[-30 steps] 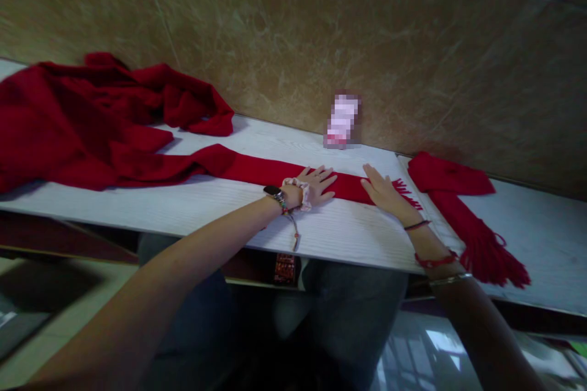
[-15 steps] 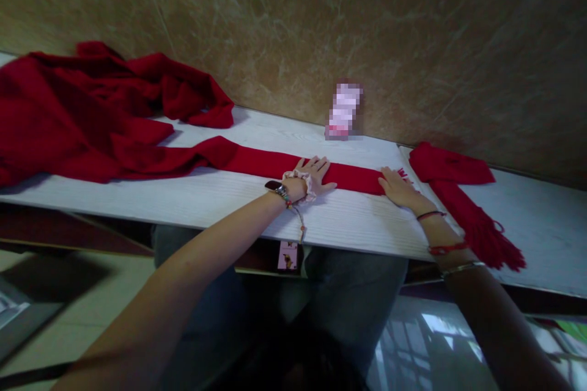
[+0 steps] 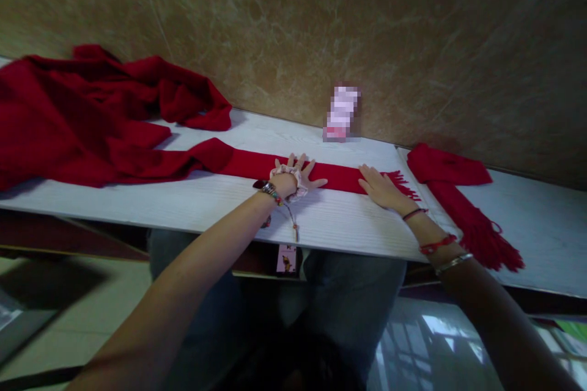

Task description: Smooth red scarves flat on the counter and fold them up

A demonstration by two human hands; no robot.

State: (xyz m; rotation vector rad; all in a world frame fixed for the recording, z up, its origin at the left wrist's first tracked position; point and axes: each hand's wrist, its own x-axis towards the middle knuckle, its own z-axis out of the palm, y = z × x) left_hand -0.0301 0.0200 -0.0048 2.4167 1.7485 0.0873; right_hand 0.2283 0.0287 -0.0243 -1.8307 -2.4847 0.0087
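Note:
A long red scarf (image 3: 254, 162) lies flattened in a strip along the white table (image 3: 339, 226), its fringe at the right end. My left hand (image 3: 300, 174), with a scrunchie and a watch at the wrist, presses on the strip with fingers spread. Farther right, near the fringe, my right hand (image 3: 383, 188) lies flat on the scarf with fingers stretched out. Part of the fringe is hidden behind this hand. To the left the strip runs into a large crumpled heap of red cloth (image 3: 59, 116).
A second red scarf (image 3: 452, 186), folded with its fringe toward the front edge, lies right of a seam in the table. Against the marbled wall (image 3: 275, 30) stands a blurred phone-like object (image 3: 342, 113). A pink card-like item (image 3: 287, 259) shows below the table edge.
My right hand slid right toward the fringe, then came back left. My left hand has shifted a little to the left along the scarf, its fingers spread wider.

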